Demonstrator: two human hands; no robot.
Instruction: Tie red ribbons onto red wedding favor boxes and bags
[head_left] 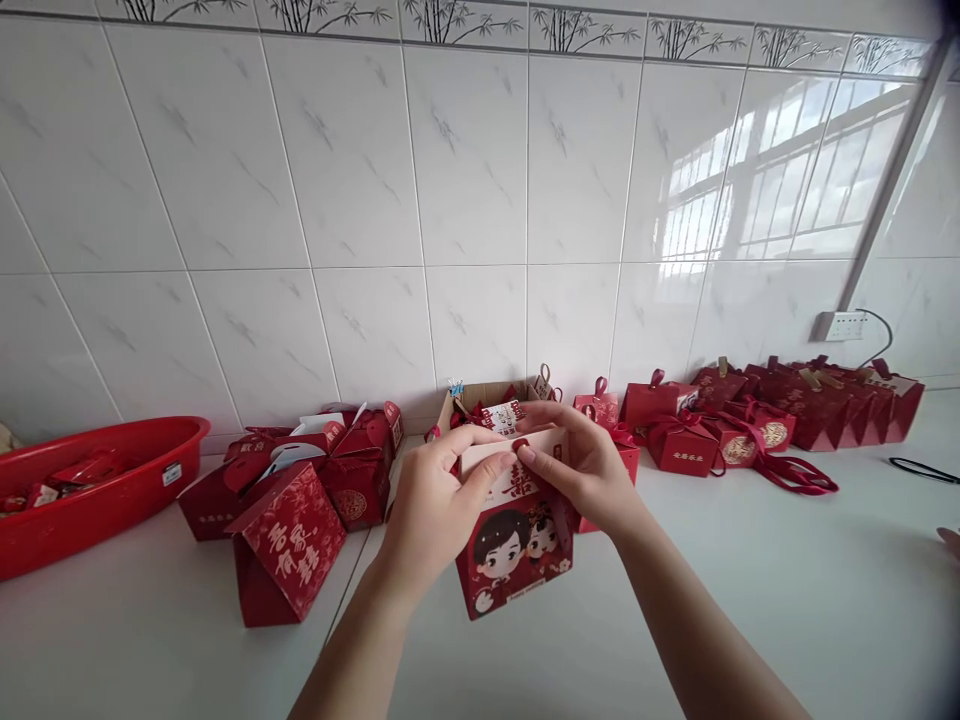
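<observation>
Between my two hands hangs a red gift box with two cartoon figures on its front and a pale upper flap, held above the table. My left hand grips the top of the box from the left, thumb over the flap. From the right, my right hand pinches the top near a small dark red piece, its thumb close to the left thumb. A cardboard box with red items in it stands behind, partly hidden by the hands.
Red basin with small packets at left. Closed and open red boxes stand beside it. More red boxes with ribbons line the wall at right. A black loop and part of a person's hand show at the right edge.
</observation>
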